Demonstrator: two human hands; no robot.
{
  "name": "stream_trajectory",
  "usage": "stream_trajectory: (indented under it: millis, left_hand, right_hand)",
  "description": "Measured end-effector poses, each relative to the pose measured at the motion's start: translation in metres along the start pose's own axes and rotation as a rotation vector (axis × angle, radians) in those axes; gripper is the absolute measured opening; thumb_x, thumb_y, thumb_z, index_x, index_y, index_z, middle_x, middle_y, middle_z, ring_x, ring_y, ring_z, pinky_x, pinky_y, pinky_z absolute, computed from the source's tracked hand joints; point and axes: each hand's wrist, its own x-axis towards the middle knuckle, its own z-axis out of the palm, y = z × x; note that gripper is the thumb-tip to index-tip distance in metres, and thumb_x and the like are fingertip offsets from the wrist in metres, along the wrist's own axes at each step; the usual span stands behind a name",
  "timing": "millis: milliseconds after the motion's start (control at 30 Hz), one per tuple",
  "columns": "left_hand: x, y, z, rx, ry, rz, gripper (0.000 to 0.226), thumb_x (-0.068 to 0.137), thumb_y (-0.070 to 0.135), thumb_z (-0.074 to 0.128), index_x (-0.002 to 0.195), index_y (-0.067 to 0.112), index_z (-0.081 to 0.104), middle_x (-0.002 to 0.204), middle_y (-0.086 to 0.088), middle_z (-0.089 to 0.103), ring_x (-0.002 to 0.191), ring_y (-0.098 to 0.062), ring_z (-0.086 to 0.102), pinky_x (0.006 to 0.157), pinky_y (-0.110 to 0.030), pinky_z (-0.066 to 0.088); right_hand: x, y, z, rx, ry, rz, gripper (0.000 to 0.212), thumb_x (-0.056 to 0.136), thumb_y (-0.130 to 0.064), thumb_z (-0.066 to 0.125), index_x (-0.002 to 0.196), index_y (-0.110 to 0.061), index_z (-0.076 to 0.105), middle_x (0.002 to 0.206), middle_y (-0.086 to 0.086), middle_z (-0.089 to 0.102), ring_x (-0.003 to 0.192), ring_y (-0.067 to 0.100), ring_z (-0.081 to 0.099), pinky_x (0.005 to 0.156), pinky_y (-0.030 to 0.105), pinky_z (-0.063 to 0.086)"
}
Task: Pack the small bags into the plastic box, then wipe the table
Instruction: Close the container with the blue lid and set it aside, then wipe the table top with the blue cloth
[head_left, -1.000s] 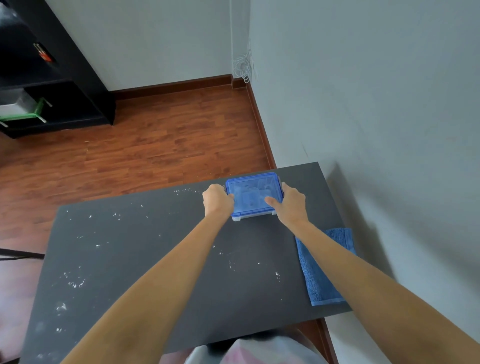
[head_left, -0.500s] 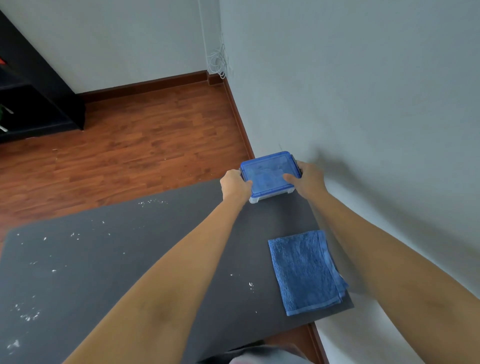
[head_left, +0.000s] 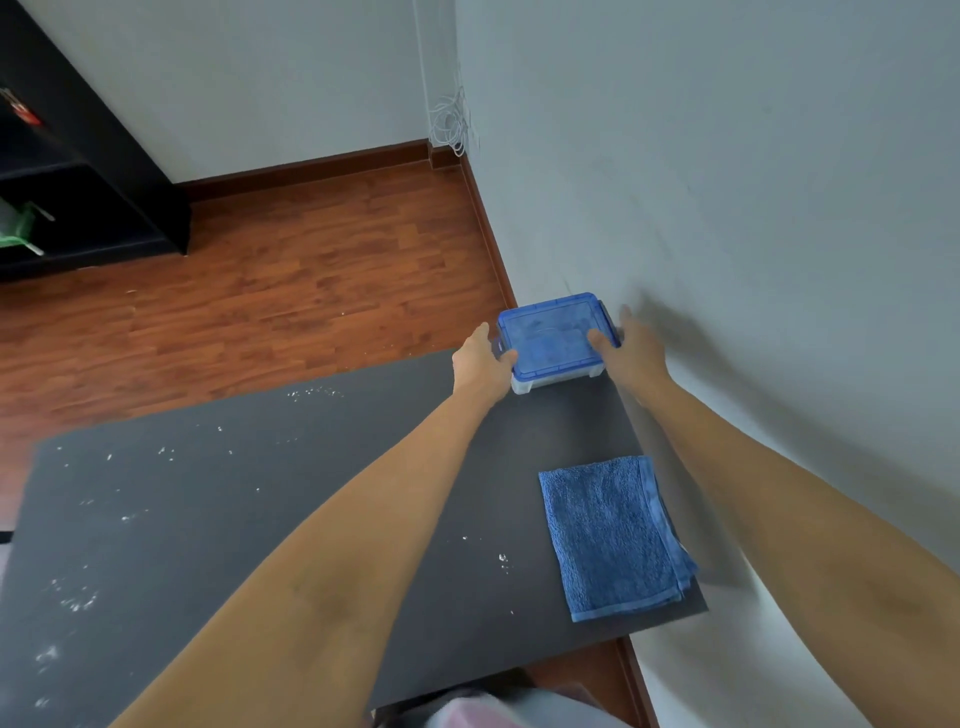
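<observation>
Both hands, left (head_left: 480, 358) and right (head_left: 631, 348), loosen their grip on the lidded box (head_left: 553, 338), now pushed to the worktop's (head_left: 311, 493) far corner; packing looks done, cloth (head_left: 610, 535) waiting behind the right hand for wiping.

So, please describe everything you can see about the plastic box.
The plastic box is small and rectangular, with a translucent blue lid closed over a whitish base. It sits flat at the far corner of the dark table, near the wall. The left hand and right hand flank its sides, thumbs on it. Contents look blurred.
</observation>
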Motion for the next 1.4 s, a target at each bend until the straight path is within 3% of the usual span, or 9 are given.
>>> stream_trajectory:
  millis: [100, 400, 533, 667, 767, 1000, 1133, 1267, 1400]
  left_hand:
    - [-0.017, -0.024, -0.018, -0.037, 0.004, 0.021, 0.064, 0.096, 0.025, 0.055, 0.152, 0.016, 0.025, 0.15, -0.01, 0.041, 0.136, -0.024, 0.044, 0.112, -0.041, 0.037]
    - [-0.111, -0.158, -0.096, 0.193, 0.204, 0.177, 0.045, 0.102, 0.024, 0.039, 0.146, 0.016, 0.037, 0.148, 0.0, 0.038, 0.137, -0.019, 0.036, 0.106, -0.026, 0.03]
    - [-0.152, -0.231, -0.113, 0.545, 0.111, 0.147, 0.054, 0.103, 0.031, 0.031, 0.152, 0.01, 0.022, 0.162, -0.008, 0.012, 0.15, -0.025, 0.006, 0.122, -0.042, 0.014]
    - [-0.167, -0.276, -0.112, 0.845, -0.002, 0.052, 0.067, 0.101, 0.045, 0.018, 0.154, 0.012, -0.007, 0.162, -0.01, -0.016, 0.15, -0.031, -0.014, 0.12, -0.052, 0.004]
    - [-0.162, -0.286, -0.107, 0.872, -0.001, 0.079, 0.069, 0.099, 0.05, 0.012, 0.152, 0.014, -0.013, 0.161, -0.009, -0.02, 0.149, -0.031, -0.018, 0.119, -0.054, -0.001]
    - [-0.155, -0.287, -0.109, 0.847, -0.038, 0.108, 0.071, 0.098, 0.052, 0.012, 0.151, 0.014, -0.017, 0.16, -0.009, -0.023, 0.147, -0.032, -0.023, 0.117, -0.055, -0.005]
    - [-0.156, -0.286, -0.109, 0.838, -0.024, 0.121, 0.071, 0.098, 0.051, 0.011, 0.152, 0.014, -0.016, 0.16, -0.01, -0.022, 0.147, -0.033, -0.022, 0.117, -0.056, -0.005]
    - [-0.157, -0.289, -0.108, 0.838, -0.006, 0.123, 0.07, 0.098, 0.051, 0.01, 0.152, 0.014, -0.014, 0.161, -0.01, -0.021, 0.148, -0.032, -0.021, 0.117, -0.056, -0.005]
    - [-0.158, -0.286, -0.109, 0.853, -0.007, 0.116, 0.07, 0.097, 0.052, 0.008, 0.152, 0.014, -0.013, 0.161, -0.01, -0.02, 0.148, -0.032, -0.02, 0.117, -0.055, -0.005]
  right_hand:
    - [-0.026, 0.005, 0.004, 0.052, 0.117, -0.041, 0.069, 0.101, -0.038, 0.046, 0.156, -0.008, 0.016, 0.16, 0.012, 0.028, 0.147, 0.027, 0.028, 0.117, 0.034, 0.022]
    - [-0.16, 0.088, 0.075, -0.286, 0.098, -0.279, 0.057, 0.1, -0.04, 0.039, 0.153, -0.02, 0.03, 0.163, 0.015, 0.015, 0.152, 0.036, 0.003, 0.121, 0.056, 0.012]
    - [-0.172, 0.11, 0.097, -0.603, 0.014, -0.192, 0.071, 0.092, -0.067, 0.01, 0.155, -0.036, 0.016, 0.166, 0.01, 0.005, 0.152, 0.036, -0.002, 0.119, 0.059, 0.004]
    - [-0.159, 0.099, 0.119, -0.66, 0.114, -0.038, 0.076, 0.089, -0.073, 0.006, 0.155, -0.036, 0.015, 0.164, 0.014, 0.01, 0.15, 0.041, 0.006, 0.118, 0.065, 0.009]
    - [-0.148, 0.067, 0.158, -0.64, 0.176, -0.008, 0.076, 0.089, -0.076, 0.009, 0.155, -0.036, 0.012, 0.164, 0.016, 0.008, 0.15, 0.042, 0.004, 0.118, 0.064, 0.007]
    - [-0.252, 0.08, 0.208, -0.772, -0.023, -0.519, 0.059, 0.099, -0.062, 0.021, 0.154, -0.04, 0.015, 0.165, 0.006, 0.013, 0.152, 0.033, 0.009, 0.119, 0.059, 0.017]
    - [-0.24, 0.132, 0.132, -0.774, 0.024, -0.268, 0.063, 0.097, -0.062, 0.017, 0.154, -0.038, 0.018, 0.165, 0.009, 0.013, 0.152, 0.036, 0.009, 0.119, 0.062, 0.014]
    - [-0.175, 0.083, 0.144, -0.588, 0.217, 0.093, 0.066, 0.096, -0.063, 0.016, 0.156, -0.036, 0.011, 0.165, 0.015, 0.004, 0.151, 0.039, 0.001, 0.118, 0.063, 0.006]
    - [-0.194, 0.025, 0.226, -0.676, 0.131, -0.226, 0.062, 0.099, -0.059, 0.025, 0.155, -0.034, 0.017, 0.164, 0.015, 0.011, 0.151, 0.039, 0.008, 0.119, 0.06, 0.005]
